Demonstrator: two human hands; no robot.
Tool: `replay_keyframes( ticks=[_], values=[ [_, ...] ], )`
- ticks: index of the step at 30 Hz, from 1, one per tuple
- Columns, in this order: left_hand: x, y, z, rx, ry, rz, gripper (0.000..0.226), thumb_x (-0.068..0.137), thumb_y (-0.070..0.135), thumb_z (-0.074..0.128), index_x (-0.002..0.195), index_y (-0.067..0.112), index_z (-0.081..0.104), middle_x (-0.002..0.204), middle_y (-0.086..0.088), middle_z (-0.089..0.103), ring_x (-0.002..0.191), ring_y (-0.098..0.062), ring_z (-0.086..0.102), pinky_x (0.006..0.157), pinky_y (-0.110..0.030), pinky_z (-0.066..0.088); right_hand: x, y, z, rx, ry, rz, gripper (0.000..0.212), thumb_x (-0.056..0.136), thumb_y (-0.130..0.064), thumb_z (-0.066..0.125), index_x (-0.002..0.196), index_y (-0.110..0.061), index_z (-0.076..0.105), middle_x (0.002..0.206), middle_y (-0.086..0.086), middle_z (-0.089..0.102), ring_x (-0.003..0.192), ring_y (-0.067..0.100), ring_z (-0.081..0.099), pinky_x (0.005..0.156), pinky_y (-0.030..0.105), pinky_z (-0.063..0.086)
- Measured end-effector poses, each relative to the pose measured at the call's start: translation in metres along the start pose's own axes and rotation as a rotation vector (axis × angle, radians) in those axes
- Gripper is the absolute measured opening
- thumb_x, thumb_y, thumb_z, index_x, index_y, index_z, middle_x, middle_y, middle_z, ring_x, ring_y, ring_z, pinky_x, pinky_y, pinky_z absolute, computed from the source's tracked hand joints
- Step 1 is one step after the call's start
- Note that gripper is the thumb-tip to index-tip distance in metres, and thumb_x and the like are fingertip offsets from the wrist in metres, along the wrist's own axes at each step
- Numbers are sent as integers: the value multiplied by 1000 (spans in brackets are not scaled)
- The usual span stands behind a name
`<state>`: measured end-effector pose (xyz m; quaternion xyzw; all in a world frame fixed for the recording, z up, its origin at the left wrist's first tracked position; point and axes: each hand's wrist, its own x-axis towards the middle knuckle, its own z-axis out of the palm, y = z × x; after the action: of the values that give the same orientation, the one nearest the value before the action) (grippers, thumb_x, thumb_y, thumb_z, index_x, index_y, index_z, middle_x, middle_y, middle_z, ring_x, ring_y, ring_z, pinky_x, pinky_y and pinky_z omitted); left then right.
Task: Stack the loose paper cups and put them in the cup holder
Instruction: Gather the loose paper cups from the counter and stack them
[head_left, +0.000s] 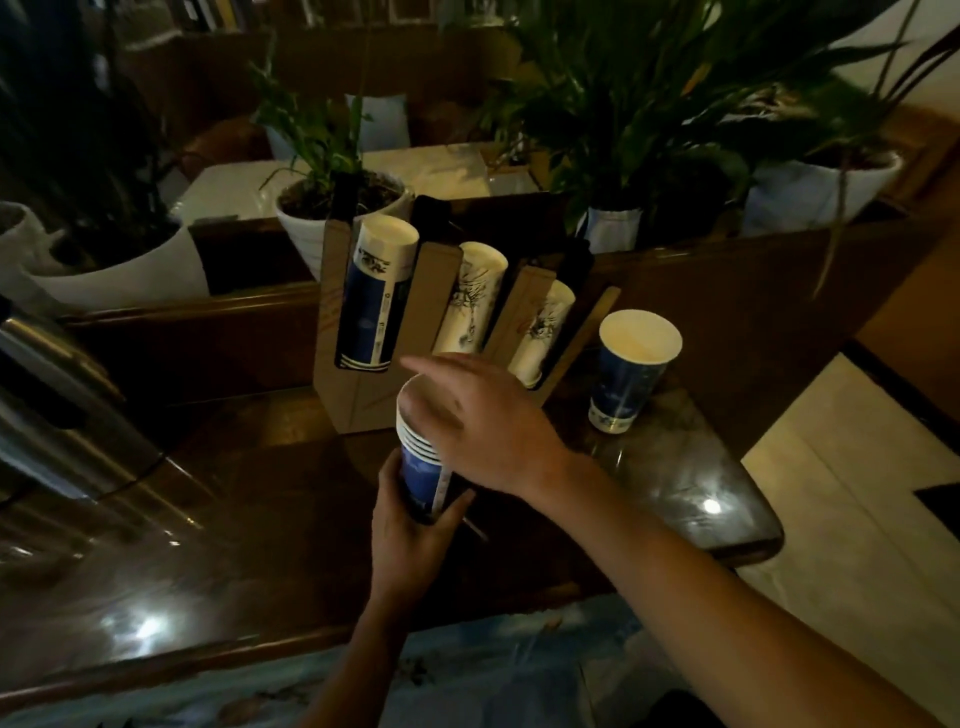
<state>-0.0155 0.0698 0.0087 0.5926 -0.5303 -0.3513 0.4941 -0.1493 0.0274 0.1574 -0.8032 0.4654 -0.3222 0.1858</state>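
My left hand (410, 535) grips a stack of several blue paper cups (420, 467) from below, held upright over the dark table. My right hand (483, 421) lies flat over the top of the stack, fingers spread and pointing left, hiding most of the top rim. One loose blue cup (628, 371) stands upright on the table to the right. Behind the stack stands the cardboard cup holder (358, 400), whose three slanted slots hold a blue cup stack (376, 293) and two white cup stacks (470, 299), (543, 332).
White plant pots (306, 223), (130, 270), (810, 192) with green plants line a wooden ledge behind the holder. A shiny metal object (62, 415) lies at the left. The table's right edge (753, 525) drops to a pale floor.
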Motion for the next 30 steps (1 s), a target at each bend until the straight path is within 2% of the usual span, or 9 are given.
replay_keyframes(
  ticks=[3,6,9,11,14,19,23,27,30],
  values=[
    [0,0,0,-1,18,8,77,62,58,82,122,72,34,121,29,58,111,16,58,81,-5,51,-14,23,-30,16,214,13,45,101,-44,50,139,-20,56,134,2,63,123,13,56,96,38,51],
    [1,-3,-3,-21,-7,-23,85,61,59,81,133,58,36,123,30,55,110,22,53,84,-7,48,-32,59,-61,-33,436,115,42,98,-41,51,134,-22,57,130,0,62,123,15,54,97,37,48],
    [6,-3,-2,-51,-33,-14,87,61,58,80,136,56,35,119,42,54,109,26,51,75,-3,48,-49,96,-82,-217,531,280,46,91,-46,53,130,-23,58,132,4,57,125,26,46,95,27,41],
    [6,-1,-1,-57,-45,-9,82,61,56,80,131,61,37,118,47,53,110,25,52,74,-3,50,-51,112,-89,-349,536,365,54,87,-52,60,132,-23,55,138,11,49,129,34,39,97,38,42],
    [5,1,-2,-49,-48,-2,78,61,57,81,122,72,35,119,47,54,111,21,55,75,-1,49,-41,121,-95,-434,445,485,82,77,-75,57,140,-24,45,144,16,42,133,39,35,100,54,44],
    [6,1,-1,-23,-53,23,79,61,60,80,124,73,34,120,46,54,113,21,54,74,0,49,-11,122,-107,-535,217,639,113,63,-95,47,148,-22,35,144,19,43,132,40,39,98,55,42],
    [7,-1,-2,-5,-49,35,79,61,60,80,125,72,34,122,44,54,115,19,54,77,-5,49,-1,124,-112,-627,80,627,95,76,-77,62,149,-23,33,140,21,49,127,42,47,99,55,41],
    [8,-2,-2,-5,-58,38,79,62,59,80,126,70,35,122,44,54,114,20,54,76,-1,49,-5,128,-125,-412,-105,556,85,78,-46,75,150,-31,32,141,12,44,130,37,43,103,53,41],
    [7,-2,-1,-13,-60,54,79,64,57,80,128,68,35,123,43,55,114,20,54,78,1,48,-12,131,-131,-275,-230,501,87,79,-25,76,152,-35,29,154,3,35,142,30,28,106,50,40]
  ],
)
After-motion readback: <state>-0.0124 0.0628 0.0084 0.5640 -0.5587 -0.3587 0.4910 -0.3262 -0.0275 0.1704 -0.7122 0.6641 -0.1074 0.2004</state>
